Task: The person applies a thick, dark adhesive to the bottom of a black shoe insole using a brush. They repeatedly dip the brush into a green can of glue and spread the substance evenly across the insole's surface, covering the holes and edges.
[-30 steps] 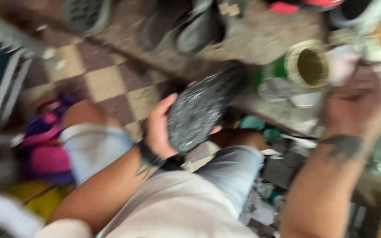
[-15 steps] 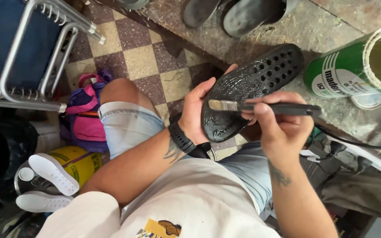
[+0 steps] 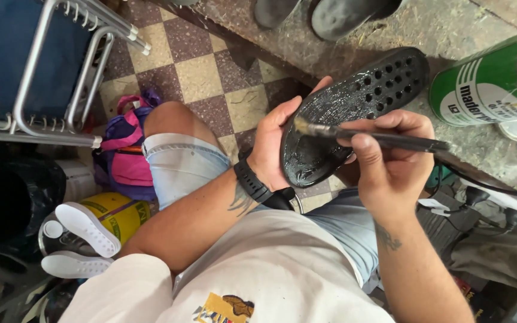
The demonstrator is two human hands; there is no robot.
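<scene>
There is only one view, from the person's head. It looks steeply down and is close to both hands, the lap and the checkered floor (image 3: 201,75).

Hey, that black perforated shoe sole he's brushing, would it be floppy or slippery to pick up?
The black sole probably flexes somewhat: it looks thin and rubbery, cradled along one edge by the left hand. Its glossy wet coating under the brush, held in the right hand, suggests a sticky or slick surface. Likely light.

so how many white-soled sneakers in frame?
2: both white-soled sneakers lie soles-up at lower left, beside the yellow can. More may be hidden.
</scene>
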